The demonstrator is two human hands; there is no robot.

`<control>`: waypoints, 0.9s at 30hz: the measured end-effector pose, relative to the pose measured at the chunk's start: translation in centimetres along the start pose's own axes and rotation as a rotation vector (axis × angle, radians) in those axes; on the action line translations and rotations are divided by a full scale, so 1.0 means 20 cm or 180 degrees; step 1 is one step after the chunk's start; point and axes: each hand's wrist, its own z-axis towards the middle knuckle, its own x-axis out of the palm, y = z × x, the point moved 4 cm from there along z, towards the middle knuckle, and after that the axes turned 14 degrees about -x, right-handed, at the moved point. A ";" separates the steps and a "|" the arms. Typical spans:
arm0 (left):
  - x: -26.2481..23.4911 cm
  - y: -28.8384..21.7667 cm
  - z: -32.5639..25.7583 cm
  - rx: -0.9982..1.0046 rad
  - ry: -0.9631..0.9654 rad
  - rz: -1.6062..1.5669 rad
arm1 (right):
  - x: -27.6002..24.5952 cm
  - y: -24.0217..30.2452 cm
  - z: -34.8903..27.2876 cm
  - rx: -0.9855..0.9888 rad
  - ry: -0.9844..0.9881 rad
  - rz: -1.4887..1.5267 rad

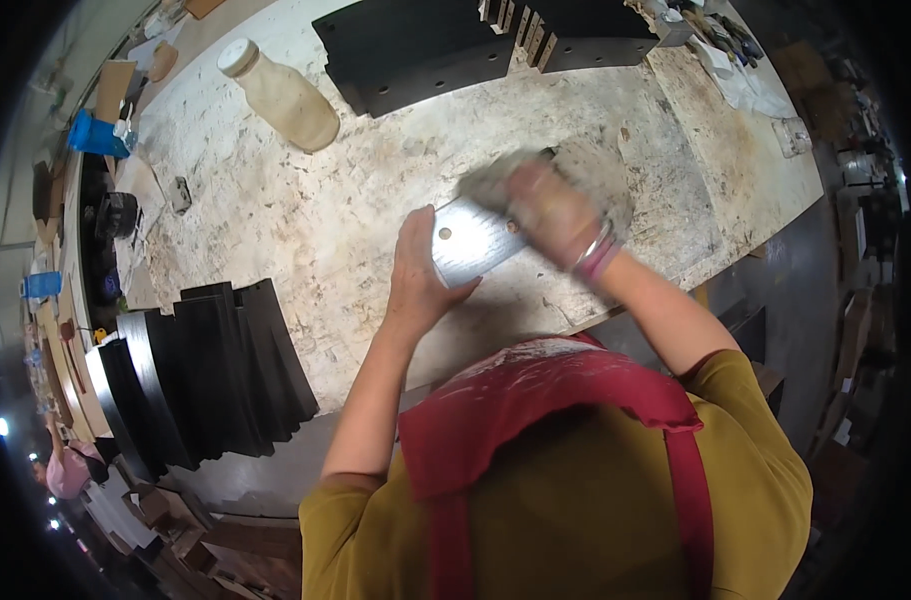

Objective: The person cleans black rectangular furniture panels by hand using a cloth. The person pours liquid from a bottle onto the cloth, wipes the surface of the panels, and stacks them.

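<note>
A small flat panel [472, 245] with a glossy, glaring face and two round holes lies in front of me at the table's near side. My left hand [415, 275] grips its left end, fingers along the edge and thumb at the near corner. Over its right end is my right hand [555, 215], blurred by motion and closed on a greyish rag [490, 180]. Part of the panel is hidden beneath that hand and the rag. A bracelet circles my right wrist.
Dark panels [415, 50] stand at the table's far side, near a capped bottle [290, 105] of cloudy liquid. Several black boards [210, 370] are stacked at the near left edge. Tools [730, 40] lie in the far right corner. Another person [67, 470] is far off left.
</note>
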 end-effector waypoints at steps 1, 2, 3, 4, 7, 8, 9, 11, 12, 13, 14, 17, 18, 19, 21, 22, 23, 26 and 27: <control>0.01 -0.01 0.01 0.0060 -0.0006 -0.0059 | 0.00 -0.21 -0.08 -0.0015 0.0137 0.0059; 0.01 -0.02 0.00 0.0059 0.0019 -0.0090 | -0.04 -0.36 -0.16 0.1503 0.0262 0.0516; 0.00 -0.04 0.01 -0.0015 0.0034 -0.0108 | -0.09 -0.48 -0.27 0.3044 0.0226 0.0810; 0.00 -0.04 0.02 -0.0100 0.0014 -0.0118 | -0.18 -0.48 -0.16 0.1619 0.0355 -0.0477; 0.01 -0.03 0.02 -0.0111 0.0039 -0.0109 | -0.16 -0.22 -0.14 0.0790 0.0134 -0.0376; 0.01 -0.02 0.01 -0.0133 0.0017 -0.0093 | -0.06 -0.06 -0.13 0.0407 0.0562 -0.0064; 0.01 -0.02 0.01 -0.0133 0.0010 -0.0070 | 0.02 0.07 -0.12 -0.0191 0.0914 -0.0076; 0.01 -0.02 0.01 -0.0057 0.0055 -0.0135 | 0.00 0.00 -0.25 -0.0171 0.0300 -0.0216; 0.02 -0.03 0.01 -0.0028 0.0057 -0.0187 | -0.04 -0.09 -0.33 0.0030 0.0004 -0.0615; 0.04 0.00 0.01 0.0060 -0.0020 -0.0214 | -0.11 -0.16 -0.31 0.0821 -0.0109 0.0094; 0.02 0.00 0.00 0.0126 0.0015 -0.0172 | -0.18 -0.23 -0.29 0.1623 -0.0235 0.0788; -0.02 -0.01 -0.02 0.0258 0.0127 -0.0090 | -0.25 -0.19 -0.18 0.0947 0.0280 -0.0170; -0.02 0.01 -0.04 0.0155 0.0048 -0.0141 | -0.24 -0.03 -0.04 0.0522 0.0154 0.0236; -0.02 0.03 -0.04 0.0073 -0.0033 -0.0191 | -0.17 0.11 0.04 -0.0011 -0.0164 0.0457; -0.01 0.01 -0.04 0.0187 -0.0075 0.0003 | 0.13 0.25 0.01 -0.0448 -0.0005 0.0261; -0.02 0.00 -0.04 0.0248 -0.0173 0.0199 | 0.22 0.31 0.02 -0.0238 0.0768 0.0170; -0.05 -0.02 -0.03 0.0386 -0.0292 0.0218 | 0.22 0.28 0.05 -0.0216 0.0593 0.0089; -0.03 0.01 -0.05 -0.0227 -0.0059 -0.0132 | 0.16 -0.07 0.01 0.0204 0.0308 -0.0106; -0.03 0.01 -0.05 -0.0188 -0.0041 -0.0164 | 0.10 -0.25 -0.04 0.0579 0.0202 -0.0276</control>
